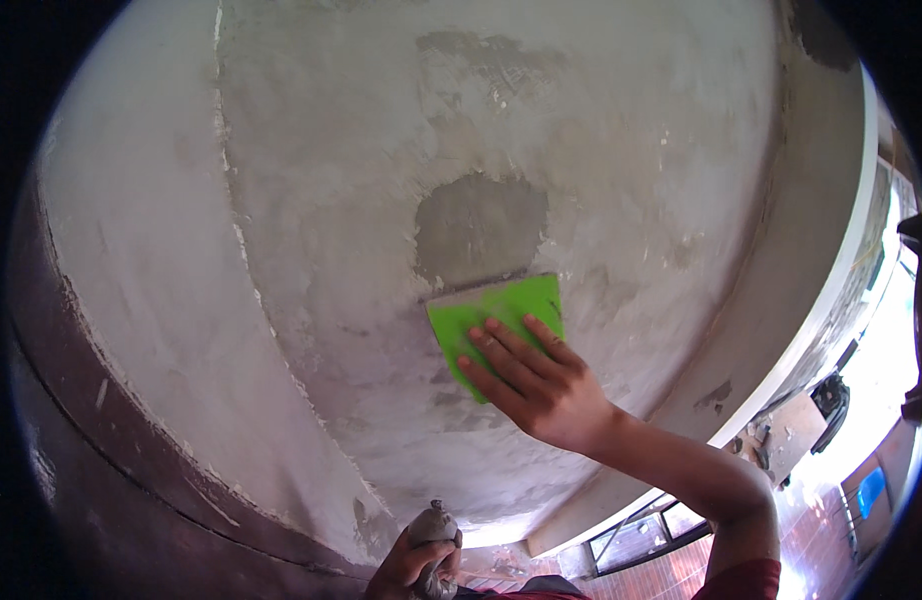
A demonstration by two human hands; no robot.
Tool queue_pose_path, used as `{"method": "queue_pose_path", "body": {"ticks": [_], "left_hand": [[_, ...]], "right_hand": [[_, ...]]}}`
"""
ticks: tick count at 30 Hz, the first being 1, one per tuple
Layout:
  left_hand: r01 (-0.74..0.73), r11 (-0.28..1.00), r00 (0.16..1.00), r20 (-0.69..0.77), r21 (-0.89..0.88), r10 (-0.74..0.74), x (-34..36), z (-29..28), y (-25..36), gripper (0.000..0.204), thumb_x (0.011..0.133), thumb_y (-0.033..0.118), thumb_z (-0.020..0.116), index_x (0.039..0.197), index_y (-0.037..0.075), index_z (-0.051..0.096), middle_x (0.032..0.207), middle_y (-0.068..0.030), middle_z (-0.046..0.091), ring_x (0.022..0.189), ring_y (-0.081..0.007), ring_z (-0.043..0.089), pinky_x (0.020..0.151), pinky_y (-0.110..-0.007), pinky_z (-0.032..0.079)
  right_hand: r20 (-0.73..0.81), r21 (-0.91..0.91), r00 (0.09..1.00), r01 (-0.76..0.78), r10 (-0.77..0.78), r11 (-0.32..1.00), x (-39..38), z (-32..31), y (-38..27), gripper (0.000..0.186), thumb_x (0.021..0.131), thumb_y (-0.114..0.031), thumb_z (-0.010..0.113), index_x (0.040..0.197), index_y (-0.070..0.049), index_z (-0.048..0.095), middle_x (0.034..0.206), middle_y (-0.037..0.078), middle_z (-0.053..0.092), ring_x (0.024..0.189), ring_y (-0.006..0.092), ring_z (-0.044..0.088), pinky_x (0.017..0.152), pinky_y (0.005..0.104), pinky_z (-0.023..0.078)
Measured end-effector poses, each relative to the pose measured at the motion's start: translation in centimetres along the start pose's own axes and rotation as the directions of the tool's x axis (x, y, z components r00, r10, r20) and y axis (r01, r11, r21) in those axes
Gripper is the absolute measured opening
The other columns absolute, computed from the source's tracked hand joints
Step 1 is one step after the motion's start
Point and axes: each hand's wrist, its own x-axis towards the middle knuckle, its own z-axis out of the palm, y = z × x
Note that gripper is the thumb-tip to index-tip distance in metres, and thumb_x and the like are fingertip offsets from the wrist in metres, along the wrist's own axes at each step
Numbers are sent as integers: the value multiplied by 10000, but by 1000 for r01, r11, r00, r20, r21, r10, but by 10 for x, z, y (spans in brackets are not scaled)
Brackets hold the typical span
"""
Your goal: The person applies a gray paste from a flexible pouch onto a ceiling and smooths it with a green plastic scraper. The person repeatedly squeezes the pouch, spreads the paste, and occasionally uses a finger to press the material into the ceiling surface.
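My right hand presses a green flat scraper against a grey, unevenly plastered surface that fills most of the view, with its fingers spread across the scraper's face. Just beyond the scraper's top edge is a darker grey patch. Low in the centre, my left hand is wrapped round a grey, smeared bag-like bundle with a small tip on top; what it contains is hidden.
A cracked seam runs along the left, beside a darker band. A curved border bounds the right side. Past it are a cluttered board, a blue chair and a reddish tiled floor.
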Motion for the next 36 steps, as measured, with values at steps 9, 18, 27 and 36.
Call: {"method": "queue_pose_path", "body": {"ticks": [9, 18, 27, 36], "left_hand": [[30, 998, 997, -63, -49, -34, -1, 4, -4, 179, 858, 93, 535, 987, -31, 525, 579, -77, 427, 521, -188, 432, 559, -351, 388], [66, 992, 991, -111, -105, -77, -2, 4, -5, 171, 848, 69, 547, 977, -39, 517, 588, -81, 427, 520, -173, 422, 548, -348, 381], [35, 996, 998, -47, -77, -39, 2, 2, -12, 165, 866, 102, 522, 935, -46, 502, 565, -68, 399, 512, -181, 420, 557, -356, 385], [91, 996, 990, -107, -23, -93, 4, -3, -15, 221, 864, 90, 613, 1035, -9, 514, 625, -62, 459, 544, -175, 472, 574, -357, 420]], "right_hand": [[-163, -196, 983, 53, -86, 979, 59, 1, 61, 441, 790, -147, 595, 1226, -95, 629, 1318, 116, 578, 1279, 263, 505, 1085, 472, 380], [107, -101, 966, 244, -234, 964, -5, -5, 60, 407, 808, -144, 620, 1214, -123, 627, 1320, 80, 580, 1274, 229, 515, 1080, 493, 391], [-53, -193, 939, 325, -341, 926, 61, -34, 90, 352, 797, -195, 615, 1139, -139, 676, 1250, 56, 629, 1233, 212, 541, 1064, 438, 401], [76, -161, 957, 288, -279, 944, 15, -9, 78, 408, 806, -184, 599, 1209, -138, 638, 1311, 61, 591, 1303, 227, 481, 1135, 522, 302]]}}
